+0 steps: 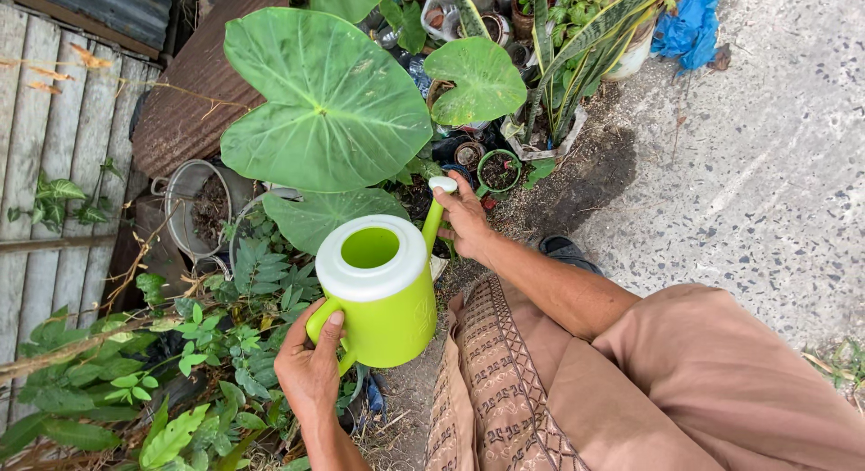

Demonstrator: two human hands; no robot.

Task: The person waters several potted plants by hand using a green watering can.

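Two hands, one green watering can (pixel 383 295)

Left hand (pixel 311 367) grips the handle; right hand (pixel 464 219) pinches the white-tipped spout, beside three large heart-shaped leaves (pixel 324 102).

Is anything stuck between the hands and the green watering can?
No. The left hand grips the handle of the watering can directly, and the right hand holds its spout near the white tip. Nothing visible sits between them.
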